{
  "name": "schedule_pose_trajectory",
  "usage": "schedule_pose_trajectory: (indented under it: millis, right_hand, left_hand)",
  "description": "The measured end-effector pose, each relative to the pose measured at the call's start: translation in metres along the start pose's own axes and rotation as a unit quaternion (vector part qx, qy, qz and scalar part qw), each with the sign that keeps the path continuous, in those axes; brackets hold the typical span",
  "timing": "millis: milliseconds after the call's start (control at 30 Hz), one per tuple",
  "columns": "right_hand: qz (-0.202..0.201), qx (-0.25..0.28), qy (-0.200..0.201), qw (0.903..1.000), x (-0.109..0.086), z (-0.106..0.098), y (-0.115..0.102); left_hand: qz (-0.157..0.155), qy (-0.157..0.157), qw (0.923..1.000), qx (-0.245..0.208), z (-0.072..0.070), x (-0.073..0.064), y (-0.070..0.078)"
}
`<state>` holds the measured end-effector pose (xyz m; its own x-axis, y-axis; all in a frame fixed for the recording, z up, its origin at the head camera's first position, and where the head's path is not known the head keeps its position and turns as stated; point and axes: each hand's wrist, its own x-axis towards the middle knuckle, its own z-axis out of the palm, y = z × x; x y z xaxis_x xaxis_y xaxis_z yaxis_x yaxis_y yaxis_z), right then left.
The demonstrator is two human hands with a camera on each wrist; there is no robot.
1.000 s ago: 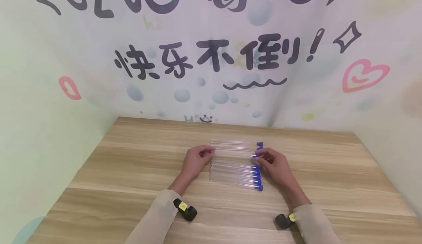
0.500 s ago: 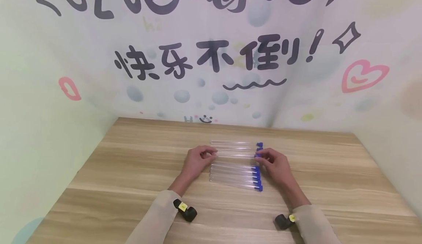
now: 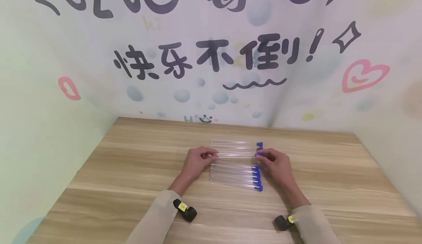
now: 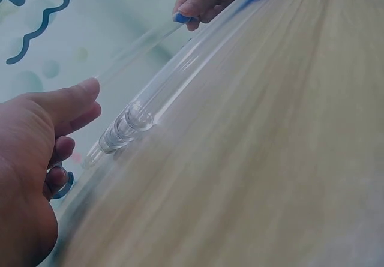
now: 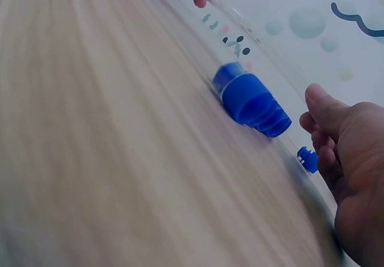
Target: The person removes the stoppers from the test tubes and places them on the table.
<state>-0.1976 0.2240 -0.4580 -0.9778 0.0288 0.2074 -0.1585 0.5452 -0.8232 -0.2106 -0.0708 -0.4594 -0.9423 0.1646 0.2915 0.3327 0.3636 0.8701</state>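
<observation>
"Fingers and thumb of the left hand: what state?"

"Pinching. They grip the plain end of a slim, clear, colourless tube; glass or plastic, cannot tell. Fingers and thumb of the right hand pinch a small, bright blue cap at the opposite end. Whether that cap is fully seated, cannot tell."

"Reason for the two-ended hold?"

"In my judgement, it keeps tube and cap steady and in one line."

"Position of the tube relative to the fingers?"

"Between the hands, crosswise before the person, spanning from left fingertips to right. It appears raised off the table."

"Surroundings?"

"Nearer the person, five clear tubes with blue caps lie side by side, capped ends right. Beyond the hands lie two uncapped clear tubes, loose blue caps just off their right ends; probably set so each cap stays matched to its tube. All rest on a wood-grain table."
</observation>
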Motion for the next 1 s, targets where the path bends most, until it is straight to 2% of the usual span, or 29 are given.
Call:
schedule_pose_trajectory:
  millis: [200,367,500,1000]
  right_hand:
    - [0.021,0.015,0.009,0.9996,-0.0003,0.0013,0.0016]
    - [0.035,0.053,-0.026,0.9976,-0.0001,0.0001,0.0022]
    - [0.030,0.071,-0.050,0.9958,0.0003,-0.0016,0.0010]
    - [0.013,0.075,-0.083,0.9936,0.0037,-0.0061,0.0054]
  left_hand:
    - [-0.008,0.004,1.0000,0.001,0.0000,-0.0011,0.0007]
    - [-0.025,0.025,0.9994,0.003,0.0002,-0.0009,-0.0011]
    - [-0.031,0.037,0.9988,0.009,0.0000,0.0005,-0.0021]
    - [-0.035,0.026,0.9990,0.013,-0.0004,0.0018,-0.0012]
